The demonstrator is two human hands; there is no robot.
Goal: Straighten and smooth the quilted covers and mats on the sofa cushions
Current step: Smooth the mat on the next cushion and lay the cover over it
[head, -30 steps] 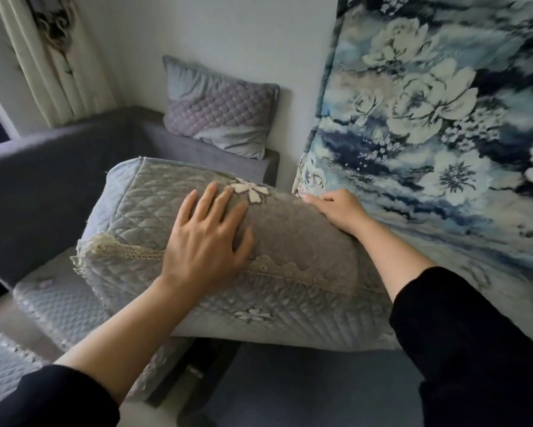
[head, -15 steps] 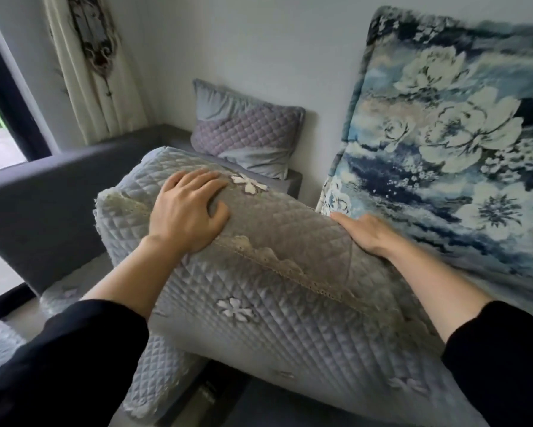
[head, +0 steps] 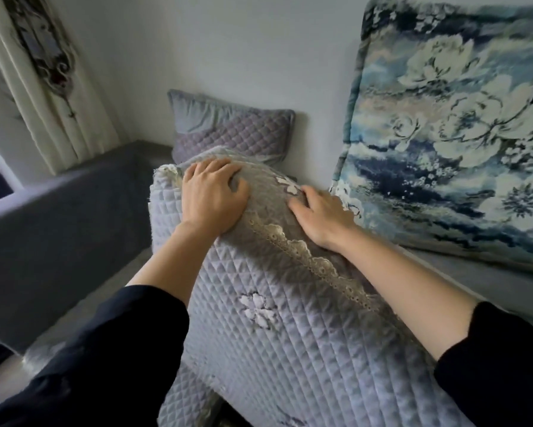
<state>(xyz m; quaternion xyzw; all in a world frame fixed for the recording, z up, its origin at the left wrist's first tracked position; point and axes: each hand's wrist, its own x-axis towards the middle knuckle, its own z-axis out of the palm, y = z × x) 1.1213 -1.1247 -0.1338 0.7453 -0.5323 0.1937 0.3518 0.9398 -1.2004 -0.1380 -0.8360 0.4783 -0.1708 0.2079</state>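
Note:
A large sofa cushion in a pale grey quilted cover [head: 289, 328] with white flower appliqués and a beige lace trim stands raised on edge in front of me. My left hand [head: 211, 197] lies over its top edge, fingers curled into the darker folded-back fabric. My right hand [head: 319, 215] rests on the same top part beside a white flower, fingers bent and pressing into the cover. Both forearms stretch forward over the cushion's face.
A small lilac quilted pillow [head: 231, 127] leans on the wall behind. A big blue floral cushion [head: 450, 131] stands at the right on the grey sofa seat [head: 462, 272]. The sofa armrest [head: 52, 217] is at left, a curtain [head: 40, 72] beyond it.
The cushion has been tipped up steeper and pushed farther back. My left hand slid to its top corner and curled its fingers; my right hand moved left, closer to the other.

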